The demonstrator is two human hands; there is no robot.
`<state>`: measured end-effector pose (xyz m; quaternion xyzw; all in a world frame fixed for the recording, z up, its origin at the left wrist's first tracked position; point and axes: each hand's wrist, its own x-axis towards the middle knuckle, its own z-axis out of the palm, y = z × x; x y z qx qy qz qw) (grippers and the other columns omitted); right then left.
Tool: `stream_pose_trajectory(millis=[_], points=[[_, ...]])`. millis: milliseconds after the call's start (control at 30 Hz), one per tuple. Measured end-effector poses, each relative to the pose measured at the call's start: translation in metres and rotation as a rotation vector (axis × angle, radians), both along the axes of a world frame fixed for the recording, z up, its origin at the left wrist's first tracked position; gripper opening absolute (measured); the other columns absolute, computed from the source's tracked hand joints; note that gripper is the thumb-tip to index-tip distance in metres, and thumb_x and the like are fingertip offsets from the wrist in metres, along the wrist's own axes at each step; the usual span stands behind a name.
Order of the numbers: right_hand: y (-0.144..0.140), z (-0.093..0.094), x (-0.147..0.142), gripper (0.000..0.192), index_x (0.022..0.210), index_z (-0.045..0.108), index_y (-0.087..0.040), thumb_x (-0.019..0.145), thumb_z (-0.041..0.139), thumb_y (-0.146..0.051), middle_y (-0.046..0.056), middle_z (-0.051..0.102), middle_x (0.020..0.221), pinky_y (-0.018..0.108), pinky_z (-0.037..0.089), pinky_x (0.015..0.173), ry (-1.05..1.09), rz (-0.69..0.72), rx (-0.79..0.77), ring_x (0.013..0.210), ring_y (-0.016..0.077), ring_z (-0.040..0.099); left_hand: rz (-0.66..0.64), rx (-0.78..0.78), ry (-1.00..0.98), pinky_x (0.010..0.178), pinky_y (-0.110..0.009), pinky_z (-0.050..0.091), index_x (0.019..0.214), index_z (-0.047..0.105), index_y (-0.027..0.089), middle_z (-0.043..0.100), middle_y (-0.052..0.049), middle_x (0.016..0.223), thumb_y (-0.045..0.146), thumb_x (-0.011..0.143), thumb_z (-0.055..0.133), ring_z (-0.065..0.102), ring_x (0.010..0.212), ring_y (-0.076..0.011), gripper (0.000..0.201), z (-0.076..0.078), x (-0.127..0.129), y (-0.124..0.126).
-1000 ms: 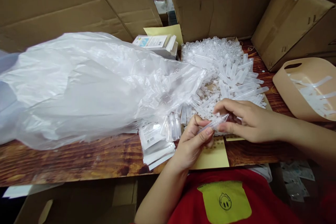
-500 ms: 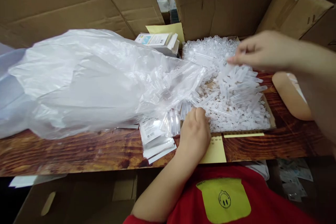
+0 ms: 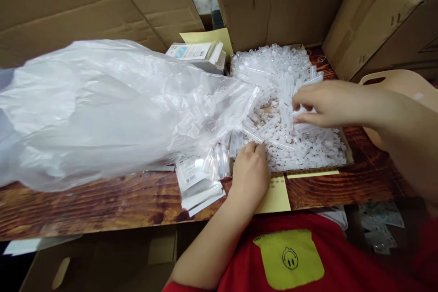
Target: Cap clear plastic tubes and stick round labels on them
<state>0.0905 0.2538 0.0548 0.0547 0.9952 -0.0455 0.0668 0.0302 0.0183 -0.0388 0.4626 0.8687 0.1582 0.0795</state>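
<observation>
My right hand (image 3: 325,107) pinches clear plastic tubes (image 3: 304,109) above the heaped tray (image 3: 347,155); my left hand (image 3: 251,169) rests curled at its near edge, grip unclear. The heap looks mostly unsorted. Plastic bag (image 3: 102,109) covers the bench (image 3: 102,200).

Big plastic bag (image 3: 102,109) left; cardboard boxes (image 3: 284,0) behind; beige basket (image 3: 400,82) right.

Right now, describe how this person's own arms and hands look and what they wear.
Both forearms are bare, with no sleeves reaching them. The left hand and the right hand wear no gloves, and no rings, watch or bracelets show. The person wears a red top bearing a yellow-green patch with a small smiling face drawn in dark outline.
</observation>
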Motion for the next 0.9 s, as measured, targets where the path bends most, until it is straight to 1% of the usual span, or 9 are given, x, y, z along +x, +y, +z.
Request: stream_pose_trajectory(millis=[67, 167, 267, 433, 567, 633, 700, 833, 900], points=[[0.005, -0.012, 0.025, 0.008, 0.091, 0.071, -0.019, 0.088, 0.068, -0.026, 0.008, 0.07, 0.095, 0.033, 0.04, 0.067, -0.033, 0.055, 0.004, 0.083, 0.0245, 0.065, 0.009, -0.005, -0.018, 0.077, -0.041, 0.052, 0.097, 0.073, 0.013, 0.066, -0.016, 0.096, 0.001, 0.087, 0.051, 0.064, 0.086, -0.0291, 0.027, 0.001, -0.001, -0.002], [0.017, -0.028, 0.045, 0.015, 0.095, 0.072, -0.019, 0.088, 0.058, -0.017, 0.009, 0.07, 0.099, 0.033, 0.04, 0.069, -0.029, 0.047, 0.043, 0.088, 0.0249, 0.065, 0.046, -0.042, -0.051, 0.077, -0.041, 0.053, 0.097, 0.075, 0.012, 0.067, -0.015, 0.093, 0.004, 0.089, 0.052, 0.066, 0.084, -0.0292, 0.026, 0.004, -0.004, -0.002], [0.02, -0.036, 0.048, 0.018, 0.099, 0.073, -0.018, 0.088, 0.058, -0.016, 0.009, 0.069, 0.097, 0.033, 0.04, 0.07, -0.025, 0.05, 0.091, 0.089, 0.0243, 0.065, 0.077, 0.017, -0.103, 0.079, -0.041, 0.054, 0.102, 0.077, 0.013, 0.071, -0.015, 0.096, 0.011, 0.092, 0.057, 0.068, 0.084, -0.0286, 0.022, 0.005, -0.009, -0.004], [-0.002, -0.041, 0.038, 0.015, 0.094, 0.069, -0.016, 0.087, 0.057, -0.013, 0.01, 0.069, 0.089, 0.034, 0.037, 0.066, -0.055, 0.15, 0.211, 0.079, 0.0234, 0.064, 0.14, 0.342, -0.263, 0.081, -0.038, 0.056, 0.093, 0.079, 0.021, 0.077, -0.008, 0.091, 0.017, 0.086, 0.072, 0.07, 0.084, -0.0245, 0.011, 0.004, -0.015, -0.015], [-0.01, -0.047, 0.032, 0.015, 0.086, 0.065, -0.016, 0.082, 0.053, -0.008, 0.01, 0.067, 0.084, 0.036, 0.04, 0.072, 0.036, 0.272, 0.226, 0.08, 0.0242, 0.063, 0.312, 0.648, -0.613, 0.081, -0.033, 0.06, 0.09, 0.081, 0.021, 0.08, -0.005, 0.09, 0.025, 0.081, 0.082, 0.074, 0.082, -0.0196, 0.01, 0.008, -0.009, -0.018], [-0.008, -0.046, 0.034, 0.009, 0.084, 0.061, -0.018, 0.082, 0.055, -0.013, 0.009, 0.066, 0.081, 0.037, 0.041, 0.072, 0.165, 0.294, 0.134, 0.076, 0.0234, 0.061, 0.374, 0.807, -0.874, 0.078, -0.03, 0.063, 0.083, 0.081, 0.019, 0.08, -0.005, 0.088, 0.024, 0.072, 0.089, 0.076, 0.081, -0.0186, 0.015, 0.012, -0.005, -0.016], [-0.008, -0.041, 0.041, 0.003, 0.088, 0.057, -0.021, 0.085, 0.057, -0.019, 0.004, 0.062, 0.077, 0.035, 0.041, 0.066, 0.371, 0.239, -0.075, 0.068, 0.0199, 0.056, 0.42, 0.925, -1.151, 0.074, -0.028, 0.065, 0.076, 0.079, 0.017, 0.08, -0.005, 0.083, 0.023, 0.062, 0.095, 0.077, 0.079, -0.0191, 0.023, 0.017, -0.002, -0.013], [-0.026, -0.032, 0.064, 0.014, 0.094, 0.049, -0.026, 0.091, 0.061, -0.02, 0.0, 0.052, 0.08, 0.032, 0.041, 0.059, 0.748, 0.028, -0.609, 0.064, 0.0165, 0.051, 0.535, 0.993, -1.599, 0.066, -0.023, 0.066, 0.075, 0.075, 0.015, 0.079, -0.003, 0.08, 0.023, 0.054, 0.099, 0.079, 0.075, -0.0189, 0.033, 0.023, -0.001, -0.005], [-0.043, -0.033, 0.074, 0.012, 0.101, 0.049, -0.028, 0.095, 0.056, -0.021, 0.003, 0.053, 0.088, 0.035, 0.045, 0.062, 0.789, -0.034, -0.682, 0.072, 0.0201, 0.055, 0.59, 1.013, -1.729, 0.064, -0.018, 0.065, 0.077, 0.075, 0.015, 0.079, -0.001, 0.08, 0.019, 0.058, 0.098, 0.079, 0.075, -0.0164, 0.029, 0.024, 0.0, -0.001]])
